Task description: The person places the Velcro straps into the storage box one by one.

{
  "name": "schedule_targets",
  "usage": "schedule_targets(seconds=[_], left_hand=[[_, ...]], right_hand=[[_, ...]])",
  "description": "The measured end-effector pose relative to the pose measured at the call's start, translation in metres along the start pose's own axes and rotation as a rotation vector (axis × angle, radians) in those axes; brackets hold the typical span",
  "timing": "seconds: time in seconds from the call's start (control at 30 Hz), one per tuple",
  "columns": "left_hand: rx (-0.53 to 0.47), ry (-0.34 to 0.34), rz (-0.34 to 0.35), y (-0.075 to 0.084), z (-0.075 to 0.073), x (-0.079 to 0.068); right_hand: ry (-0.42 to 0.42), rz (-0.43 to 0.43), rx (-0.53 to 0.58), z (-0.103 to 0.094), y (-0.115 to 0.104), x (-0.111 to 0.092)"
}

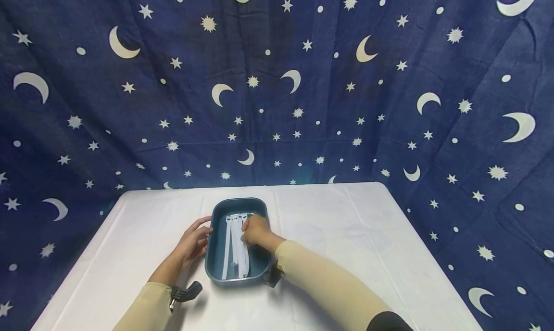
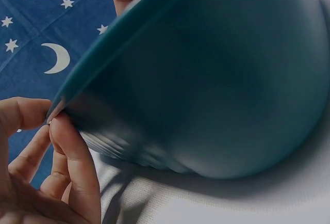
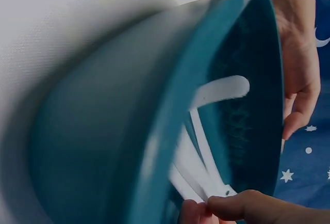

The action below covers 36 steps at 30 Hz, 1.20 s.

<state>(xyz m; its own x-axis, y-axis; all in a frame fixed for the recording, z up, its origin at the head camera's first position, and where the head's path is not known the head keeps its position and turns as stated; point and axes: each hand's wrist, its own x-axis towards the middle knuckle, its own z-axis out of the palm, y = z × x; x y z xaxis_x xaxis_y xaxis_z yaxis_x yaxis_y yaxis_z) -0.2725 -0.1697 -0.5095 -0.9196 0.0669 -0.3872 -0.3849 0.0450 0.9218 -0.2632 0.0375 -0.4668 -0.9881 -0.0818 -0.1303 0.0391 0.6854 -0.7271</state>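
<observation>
A deep blue-green plastic tub point(image 1: 236, 281) with rounded corners stands on the table in the head view. Several long white strips point(image 1: 227, 249) lie lengthwise in it, with small slots at their far ends. One strip's rounded end point(image 3: 227, 90) curls upward in the right wrist view. My right hand point(image 1: 258, 232) reaches over the tub's right wall and pinches a white strip between thumb and fingers. At the left side, my left hand point(image 1: 192, 242) holds the tub's rim; the left wrist view shows thumb and fingers point(image 2: 77, 157) pinching that edge.
A white cloth point(image 1: 329, 225) covers the table. Behind and beside it hangs a dark blue curtain point(image 1: 277, 100) with moons and stars. A dark device is strapped to each wrist, the left one point(image 1: 187, 291) beside the tub's near left corner.
</observation>
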Motion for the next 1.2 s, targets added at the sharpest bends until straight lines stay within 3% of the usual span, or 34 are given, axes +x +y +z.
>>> schedule_targets(seconds=[0.3,0.63,1.2], left_hand=[[-0.034,-0.012,0.0,-0.002,0.0,0.0],[-0.035,-0.01,0.007,-0.002,0.0,0.002],[-0.024,-0.014,0.0,-0.001,-0.002,0.001]], right_hand=[[0.013,0.005,-0.065,0.009,0.005,0.001],[-0.007,-0.096,-0.067,0.008,0.006,-0.006],[-0.004,-0.172,-0.103,0.013,0.011,-0.003]])
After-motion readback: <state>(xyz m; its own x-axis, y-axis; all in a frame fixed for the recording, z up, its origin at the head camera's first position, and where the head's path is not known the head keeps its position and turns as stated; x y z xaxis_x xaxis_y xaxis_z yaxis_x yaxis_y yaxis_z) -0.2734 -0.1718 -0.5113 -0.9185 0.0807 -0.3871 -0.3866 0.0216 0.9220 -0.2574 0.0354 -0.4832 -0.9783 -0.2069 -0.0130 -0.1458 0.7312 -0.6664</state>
